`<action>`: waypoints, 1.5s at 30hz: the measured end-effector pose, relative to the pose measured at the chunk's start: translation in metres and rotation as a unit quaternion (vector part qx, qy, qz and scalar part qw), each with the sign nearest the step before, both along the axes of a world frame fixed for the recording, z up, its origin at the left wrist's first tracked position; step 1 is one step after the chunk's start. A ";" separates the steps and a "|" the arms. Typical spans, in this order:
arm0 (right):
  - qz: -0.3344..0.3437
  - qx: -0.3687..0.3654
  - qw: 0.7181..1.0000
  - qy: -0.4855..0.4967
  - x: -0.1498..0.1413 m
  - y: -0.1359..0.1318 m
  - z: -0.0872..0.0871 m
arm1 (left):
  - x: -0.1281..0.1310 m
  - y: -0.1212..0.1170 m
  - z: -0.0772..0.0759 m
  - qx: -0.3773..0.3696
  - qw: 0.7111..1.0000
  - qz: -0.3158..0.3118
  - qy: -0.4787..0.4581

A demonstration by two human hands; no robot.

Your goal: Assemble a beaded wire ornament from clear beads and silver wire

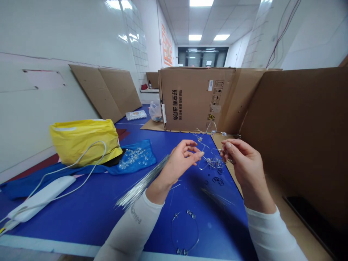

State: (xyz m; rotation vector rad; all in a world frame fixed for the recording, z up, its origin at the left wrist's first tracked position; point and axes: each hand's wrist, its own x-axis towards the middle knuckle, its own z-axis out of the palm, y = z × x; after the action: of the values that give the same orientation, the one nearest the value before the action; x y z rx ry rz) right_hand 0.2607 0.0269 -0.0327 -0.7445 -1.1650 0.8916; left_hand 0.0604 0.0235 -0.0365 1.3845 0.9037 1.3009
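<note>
My left hand is closed in a pinch, thumb against fingertips, on a thin wire with transparent beads. My right hand pinches the same beaded wire from the other side. The wire loops up between and above both hands, with several round beads spaced along it. Behind it, partly covered, are a cluster of beads and wire and several dark rings. Below my hands a beaded wire ring lies on the blue table. A bundle of straight silvery wires runs under my left wrist.
Loose transparent beads lie on a blue cloth at left, beside a yellow bag. A white power strip with its cable is at the front left. Cardboard panels wall the back and right. A plastic case stands far left.
</note>
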 end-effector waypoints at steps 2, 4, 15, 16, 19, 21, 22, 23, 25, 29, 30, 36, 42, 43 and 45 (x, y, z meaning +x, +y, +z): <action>-0.024 0.010 0.999 -0.036 -0.004 -0.003 -0.001 | 0.000 0.001 -0.002 0.000 1.000 0.010 0.021; -0.063 0.020 0.995 -0.075 -0.007 -0.006 -0.003 | 0.000 0.001 -0.003 -0.001 0.999 0.022 0.037; -0.158 0.080 0.970 -0.167 -0.006 -0.007 -0.008 | 0.002 0.001 0.000 -0.023 0.999 0.031 0.035; -0.157 0.083 0.969 -0.173 -0.006 -0.007 -0.009 | 0.002 0.001 -0.001 -0.017 0.998 0.039 0.042; -0.151 0.095 0.966 -0.188 -0.008 -0.007 -0.011 | 0.004 0.001 -0.002 -0.011 0.997 0.059 0.055; -0.155 0.092 0.967 -0.178 -0.006 -0.007 -0.011 | 0.004 0.000 0.000 -0.024 0.998 0.048 0.042; -0.154 0.085 0.971 -0.164 -0.004 -0.006 -0.010 | 0.003 0.000 0.001 -0.031 0.998 0.036 0.030; -0.149 0.075 0.975 -0.144 -0.002 -0.005 -0.009 | 0.002 0.000 0.003 -0.033 0.999 0.024 0.018; -0.120 0.055 0.987 -0.094 0.004 -0.002 -0.005 | 0.000 -0.001 0.006 -0.025 1.000 0.012 -0.004; -0.051 0.013 0.999 0.001 0.010 0.002 0.002 | -0.001 -0.003 0.008 -0.006 0.999 -0.001 -0.042; -0.038 0.001 0.999 0.012 0.010 0.002 0.003 | 0.000 -0.003 0.008 -0.008 0.999 -0.009 -0.049; 0.009 -0.042 0.999 0.005 0.005 0.002 0.001 | 0.005 -0.007 0.005 -0.046 0.993 -0.065 -0.083; -0.059 -0.022 0.995 -0.077 0.010 0.011 -0.005 | 0.004 -0.004 0.003 -0.022 0.995 -0.027 -0.097; -0.084 -0.015 0.992 -0.097 0.012 0.012 -0.006 | 0.003 -0.003 0.003 -0.014 0.995 -0.016 -0.096; -0.107 -0.001 0.983 -0.148 0.015 0.011 -0.006 | 0.001 0.000 0.002 -0.003 0.995 0.009 -0.098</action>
State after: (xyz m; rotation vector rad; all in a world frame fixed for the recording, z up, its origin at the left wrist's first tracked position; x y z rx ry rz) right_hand 0.2755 0.0379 -0.0391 -1.0092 -1.3142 0.6147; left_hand 0.0618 0.0233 -0.0343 1.2229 0.7876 1.4200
